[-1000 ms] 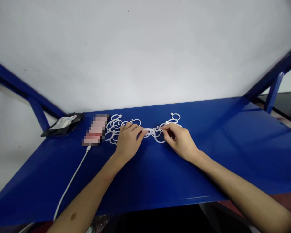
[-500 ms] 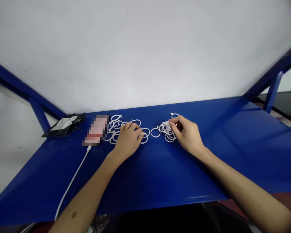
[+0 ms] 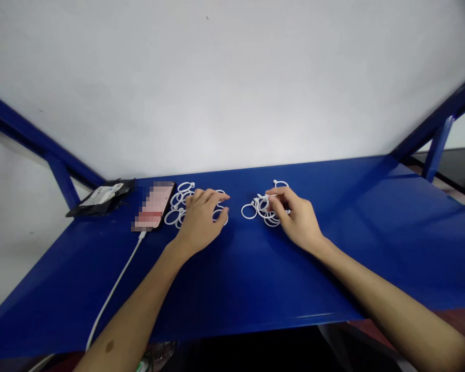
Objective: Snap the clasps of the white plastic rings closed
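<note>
Two groups of white plastic rings lie on a blue shelf [image 3: 256, 279]. My left hand [image 3: 199, 222] rests on the right side of the loose left pile [image 3: 180, 199], its thumb and fingers curled round one ring [image 3: 220, 217]. About a hand's width to the right, my right hand [image 3: 296, 219] pinches a linked bunch of rings [image 3: 261, 209] with bent fingers. One ring of that bunch [image 3: 248, 211] sticks out to the left, and a single ring [image 3: 281, 183] lies just behind it.
A phone [image 3: 154, 205] lies left of the ring pile with a white cable [image 3: 112, 294] running off the shelf's front edge. A black pouch [image 3: 101, 199] sits at the far left corner. Blue frame posts [image 3: 436, 147] rise at both ends before a white wall.
My hands were together at a ring chain in the middle. They have parted: the left drew a ring back to its pile, the right gathered the linked rings to the right.
</note>
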`<state>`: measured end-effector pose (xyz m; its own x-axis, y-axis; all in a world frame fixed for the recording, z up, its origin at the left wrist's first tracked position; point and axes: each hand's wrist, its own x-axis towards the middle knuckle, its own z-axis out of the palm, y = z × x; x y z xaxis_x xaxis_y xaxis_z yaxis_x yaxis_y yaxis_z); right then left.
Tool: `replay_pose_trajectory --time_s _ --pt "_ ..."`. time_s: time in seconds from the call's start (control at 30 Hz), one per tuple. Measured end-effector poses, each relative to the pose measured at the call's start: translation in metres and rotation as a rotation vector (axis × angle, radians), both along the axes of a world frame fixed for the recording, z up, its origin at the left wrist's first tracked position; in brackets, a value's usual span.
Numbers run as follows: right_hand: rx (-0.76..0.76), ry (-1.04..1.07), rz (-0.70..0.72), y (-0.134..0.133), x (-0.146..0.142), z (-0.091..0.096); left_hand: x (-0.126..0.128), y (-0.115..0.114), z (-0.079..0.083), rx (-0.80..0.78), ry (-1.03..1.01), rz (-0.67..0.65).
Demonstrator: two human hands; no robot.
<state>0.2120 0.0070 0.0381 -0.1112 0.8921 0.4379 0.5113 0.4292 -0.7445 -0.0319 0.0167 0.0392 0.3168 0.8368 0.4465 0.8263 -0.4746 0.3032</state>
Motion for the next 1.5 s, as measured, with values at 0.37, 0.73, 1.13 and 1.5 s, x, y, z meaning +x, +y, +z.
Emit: replay_pose_trajectory --time_s 0.37,0.73,1.13,1.5 --pt "-0.204 0.107 0.303 -0.023 -0.022 -0.005 0.016 -0.010 0.003 -0.064 -0.336 -0.234" --pt "-0.298 0.199 0.338 -0.024 -0.021 -0.003 0.017 -0.010 0.002 -0.021 -0.401 -0.233" --pt "0.088 -0.122 0.310 -0.014 -0.010 -0.002 0.007 0.001 -0.001 -0.032 -0.194 -0.222" --pt "0.280 -0.410 -0.156 0.033 0.028 -0.024 -0.023 0.011 0.008 -0.257 0.172 -0.167"
